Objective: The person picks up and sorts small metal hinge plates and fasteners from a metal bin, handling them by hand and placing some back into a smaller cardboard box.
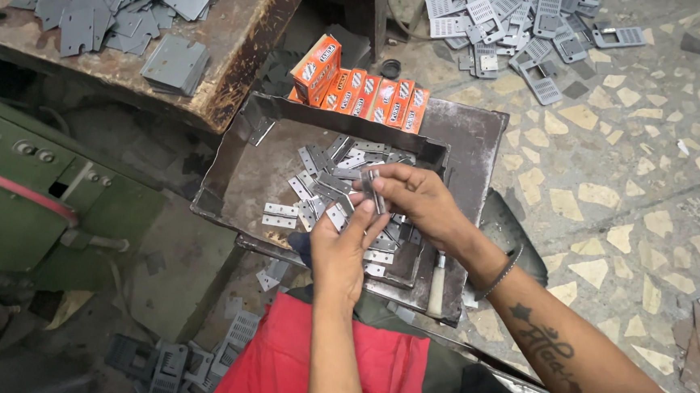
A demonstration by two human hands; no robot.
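Both hands over metal tray [235, 175] w/ pile of small hinges [329, 177]. Right hand [419, 200] fingers pinch a hinge [374, 188] upright, approx above pile. Left hand [339, 250] fingers closed on another hinge [337, 216], just beside it. Orange boxes [364, 90] at tray's far edge. Wood-handled tool [436, 287] at near edge. Perforated plates [518, 24] on floor.

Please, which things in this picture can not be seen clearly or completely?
- Head view: the small metal piece held between the right hand and left hand is partly hidden by fingers; its form is unclear.
- The white-handled tool: its working end lies under the metal tray.
- The green machine is cut by the left edge.
- Box lettering on the orange boxes is too small.
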